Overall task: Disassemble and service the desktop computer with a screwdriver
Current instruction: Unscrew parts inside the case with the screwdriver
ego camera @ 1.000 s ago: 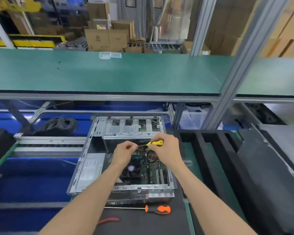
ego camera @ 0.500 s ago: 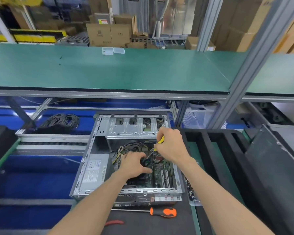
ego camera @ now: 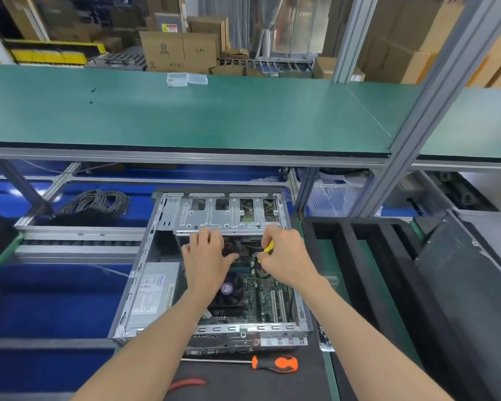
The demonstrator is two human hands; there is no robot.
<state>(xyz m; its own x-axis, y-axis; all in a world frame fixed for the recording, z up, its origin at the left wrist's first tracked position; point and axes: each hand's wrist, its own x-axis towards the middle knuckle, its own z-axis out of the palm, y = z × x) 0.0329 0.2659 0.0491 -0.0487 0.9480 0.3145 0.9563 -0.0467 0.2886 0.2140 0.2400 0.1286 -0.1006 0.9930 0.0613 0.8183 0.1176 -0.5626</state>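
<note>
Desktop computer case [ego camera: 145,285] lies on the bench, side panel already off, motherboard [ego camera: 268,296], CPU fan [ego camera: 229,293] and power supply [ego camera: 154,290] seated inside. I judge it early: most parts remain to remove. My right hand [ego camera: 284,256] grips the yellow screwdriver [ego camera: 268,246] near the drive cage [ego camera: 229,215]. My left hand [ego camera: 207,256] lies spread, fingers straight, over the cables. Half a second ago it sat lower, curled by the fan. Orange screwdriver [ego camera: 275,363] idle in front.

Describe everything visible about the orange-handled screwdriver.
The orange-handled screwdriver lies flat on the dark mat, just in front of the open computer case. Its handle is orange with black grip sections; a long thin metal shaft points left. No hand touches it, and it lies apart from the case.
</note>
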